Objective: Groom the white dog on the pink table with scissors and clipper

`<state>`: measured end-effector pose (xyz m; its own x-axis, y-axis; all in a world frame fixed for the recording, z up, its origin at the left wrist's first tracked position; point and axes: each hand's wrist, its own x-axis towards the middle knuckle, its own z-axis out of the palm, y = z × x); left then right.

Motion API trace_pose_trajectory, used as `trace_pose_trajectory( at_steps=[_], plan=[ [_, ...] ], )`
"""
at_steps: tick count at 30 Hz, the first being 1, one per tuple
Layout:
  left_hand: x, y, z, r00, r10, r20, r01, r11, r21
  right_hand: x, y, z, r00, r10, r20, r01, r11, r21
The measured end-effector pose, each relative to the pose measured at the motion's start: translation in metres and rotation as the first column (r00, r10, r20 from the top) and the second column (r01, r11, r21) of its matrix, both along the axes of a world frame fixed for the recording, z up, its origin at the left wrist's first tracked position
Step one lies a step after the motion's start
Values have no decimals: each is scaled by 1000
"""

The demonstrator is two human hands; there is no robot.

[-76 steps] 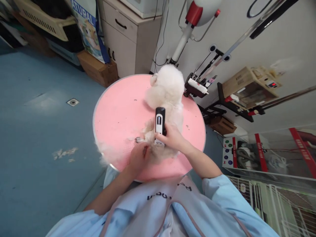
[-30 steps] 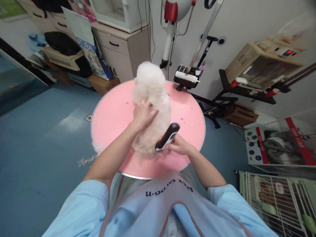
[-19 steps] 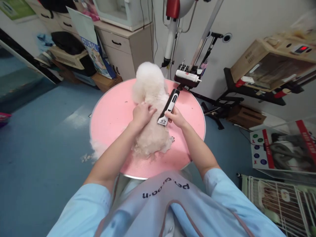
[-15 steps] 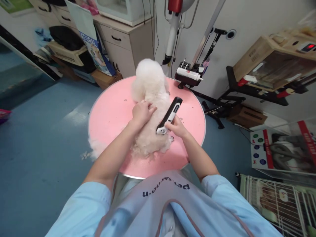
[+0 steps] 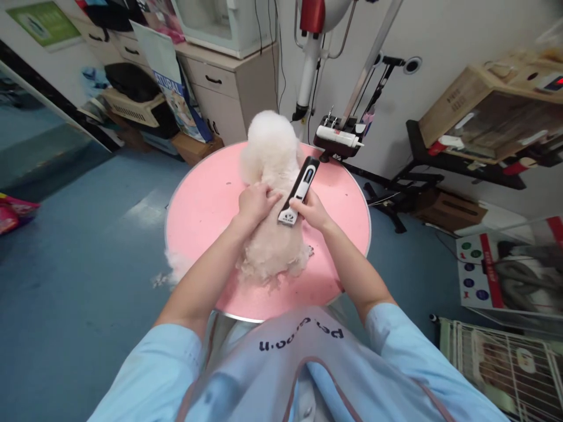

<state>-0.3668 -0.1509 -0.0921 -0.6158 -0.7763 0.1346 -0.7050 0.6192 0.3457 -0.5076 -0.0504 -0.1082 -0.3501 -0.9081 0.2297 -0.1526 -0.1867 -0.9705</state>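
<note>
A fluffy white dog [image 5: 275,246], its rounded head [image 5: 272,138] pointing away from me, is on the round pink table [image 5: 197,205]. My left hand [image 5: 257,204] presses on the left side of its back, fingers bent into the coat. In my right hand [image 5: 311,210] is a black-and-white hair clipper [image 5: 299,190], gripped round its body. The clipper's blade end points toward me, against the middle of the back. Loose clumps of cut fur lie around the dog's rear.
A tool holder [image 5: 339,136] with a white bottle is at the table's far right edge. Behind it rises a white dryer arm [image 5: 307,76]. A wooden box [image 5: 488,111] stands on a black stand at right, a wire cage [image 5: 497,363] lower right. White fur [image 5: 178,264] lies at the table's left edge.
The clipper and my right hand have moved up the dog's back, toward its head. My left hand stays on the back. The whole view has shifted slightly.
</note>
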Motion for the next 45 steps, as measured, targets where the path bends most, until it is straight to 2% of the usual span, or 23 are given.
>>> trace_pose_trajectory(
  at_steps=[3,6,8,10,11,13,15,17,21,22,23,25,27,28,31,37,39,42,43,45],
  plan=[
    [-1,-1,-1,1000,-8,12,8,1000,-21,26,39,-7,999,49,-6,-49,999,4],
    [2,4,5,999,-12,30,15,996,-86,50,80,-15,977,159,-142,-152,987,56],
    [9,12,13,999,-27,26,31,991,-129,63,101,-21,942,221,-251,-219,975,37],
    [18,21,20,995,-102,16,103,989,-109,71,114,-26,928,180,-325,-212,975,-65],
    [22,26,22,987,-158,15,158,984,-80,73,117,-28,940,95,-329,-146,980,-133],
    [28,33,24,971,-238,18,239,971,-33,72,117,-31,954,-133,-270,68,969,-237],
    [30,36,21,971,-239,21,239,971,-28,72,115,-34,939,-279,-201,224,939,-260],
    [28,34,15,980,-201,12,201,979,-44,77,115,-38,939,-271,-213,219,945,-242],
    [23,27,7,982,-190,-11,188,979,-74,99,130,-51,934,-70,-350,-1,980,-198],
    [22,26,5,982,-190,-16,188,979,-77,103,134,-55,935,-58,-350,-19,977,-211],
    [22,25,4,981,-191,-21,189,979,-80,103,137,-57,942,-93,-323,15,972,-236],
    [23,24,2,980,-193,-37,190,978,-84,95,138,-60,944,-270,-187,213,937,-276],
    [23,24,1,979,-194,-59,188,978,-86,81,132,-61,907,-419,-35,399,885,-242],
    [23,24,0,979,-192,-68,186,979,-85,75,129,-62,902,-431,9,424,882,-206],
    [24,22,-2,981,-179,-80,174,983,-65,73,125,-64,931,-364,16,360,913,-191],
    [24,20,-3,979,-173,-110,171,985,-21,111,145,-67,932,-270,-242,220,952,-214],
    [23,20,-4,977,-178,-113,177,984,-17,115,145,-62,914,-320,-248,265,937,-229],
    [22,21,-4,975,-188,-115,186,982,-28,117,139,-53,869,-462,-178,419,877,-235],
    [22,20,-3,975,-190,-118,188,982,-33,119,137,-51,871,-456,-182,417,883,-216],
    [27,18,2,970,-212,-118,211,977,-24,125,134,-48,911,-339,-236,304,937,-172]
  ],
)
